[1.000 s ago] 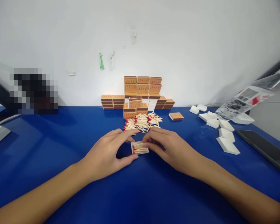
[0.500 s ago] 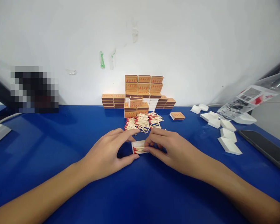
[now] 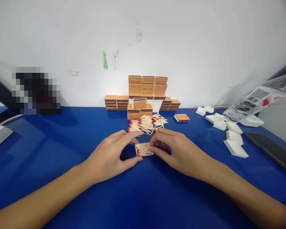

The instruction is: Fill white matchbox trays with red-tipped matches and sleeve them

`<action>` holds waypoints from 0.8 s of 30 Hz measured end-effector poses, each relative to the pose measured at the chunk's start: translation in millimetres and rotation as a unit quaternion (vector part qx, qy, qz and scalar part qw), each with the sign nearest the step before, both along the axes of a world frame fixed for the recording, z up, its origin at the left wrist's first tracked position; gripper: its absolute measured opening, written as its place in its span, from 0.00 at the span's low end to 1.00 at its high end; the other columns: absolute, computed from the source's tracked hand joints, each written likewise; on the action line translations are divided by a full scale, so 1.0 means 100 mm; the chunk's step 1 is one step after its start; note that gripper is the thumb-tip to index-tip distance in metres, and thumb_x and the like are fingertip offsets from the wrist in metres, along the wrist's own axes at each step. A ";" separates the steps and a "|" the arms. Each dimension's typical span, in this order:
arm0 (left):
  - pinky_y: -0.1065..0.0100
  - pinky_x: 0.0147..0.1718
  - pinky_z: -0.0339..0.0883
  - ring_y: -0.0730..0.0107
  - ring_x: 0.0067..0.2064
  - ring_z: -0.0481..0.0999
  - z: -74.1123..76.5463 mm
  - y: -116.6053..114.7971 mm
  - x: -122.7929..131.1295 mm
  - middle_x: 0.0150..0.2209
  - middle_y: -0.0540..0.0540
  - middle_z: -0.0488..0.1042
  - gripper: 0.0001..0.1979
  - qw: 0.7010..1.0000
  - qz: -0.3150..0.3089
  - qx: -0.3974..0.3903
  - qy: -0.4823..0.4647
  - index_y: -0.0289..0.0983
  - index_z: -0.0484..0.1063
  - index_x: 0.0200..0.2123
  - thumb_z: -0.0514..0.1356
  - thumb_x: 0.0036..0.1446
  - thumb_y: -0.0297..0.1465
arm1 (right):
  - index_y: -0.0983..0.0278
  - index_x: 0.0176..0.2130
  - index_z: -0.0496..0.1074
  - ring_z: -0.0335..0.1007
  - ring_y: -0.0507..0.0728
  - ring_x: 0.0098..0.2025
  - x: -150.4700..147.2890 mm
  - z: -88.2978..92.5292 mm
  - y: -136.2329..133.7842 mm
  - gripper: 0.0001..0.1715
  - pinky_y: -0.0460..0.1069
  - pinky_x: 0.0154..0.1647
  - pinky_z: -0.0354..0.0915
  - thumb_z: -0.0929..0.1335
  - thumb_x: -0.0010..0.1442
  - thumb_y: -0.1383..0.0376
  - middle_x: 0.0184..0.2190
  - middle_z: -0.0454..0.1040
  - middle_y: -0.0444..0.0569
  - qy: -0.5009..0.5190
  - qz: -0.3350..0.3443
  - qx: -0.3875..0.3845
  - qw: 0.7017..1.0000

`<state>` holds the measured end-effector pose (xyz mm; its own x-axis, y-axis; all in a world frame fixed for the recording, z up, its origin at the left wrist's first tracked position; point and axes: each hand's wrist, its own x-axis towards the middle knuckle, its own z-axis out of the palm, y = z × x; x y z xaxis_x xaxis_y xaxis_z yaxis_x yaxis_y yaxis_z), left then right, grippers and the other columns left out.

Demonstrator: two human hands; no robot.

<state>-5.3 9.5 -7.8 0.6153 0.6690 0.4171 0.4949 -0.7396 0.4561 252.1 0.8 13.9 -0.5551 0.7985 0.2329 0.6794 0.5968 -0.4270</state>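
Right hand's [image 3: 173, 148] fingertips have nudged toward the far side of the little white tray [image 3: 141, 144] since half a second ago, and the matches [image 3: 143, 152] inside look more fanned out; that hand is pinched on the match ends at the tray's right end; left hand [image 3: 109, 156] is open, thumb and fingers curved around the left end, can't tell if they're touching it; tray's sitting on the blue counter [image 3: 143, 194], just in front of a loose match pile [image 3: 146, 123] and stacked matchboxes [image 3: 147, 88].
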 end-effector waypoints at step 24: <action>0.56 0.54 0.75 0.59 0.52 0.80 -0.01 0.01 -0.01 0.51 0.46 0.82 0.30 0.999 -0.017 0.032 -0.003 0.44 0.64 0.67 0.69 0.66 0.35 | 0.62 0.44 0.76 0.75 0.57 0.37 -0.06 -0.05 -0.05 0.06 0.52 0.39 0.71 0.68 0.72 0.67 0.41 0.77 0.51 -0.014 0.025 0.028 0.999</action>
<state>-6.6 10.7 -8.5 0.6343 0.6196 0.4623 0.4661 -0.7836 0.4107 246.4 -4.3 8.9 -0.6007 0.7558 0.2604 0.6598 0.6527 -0.3723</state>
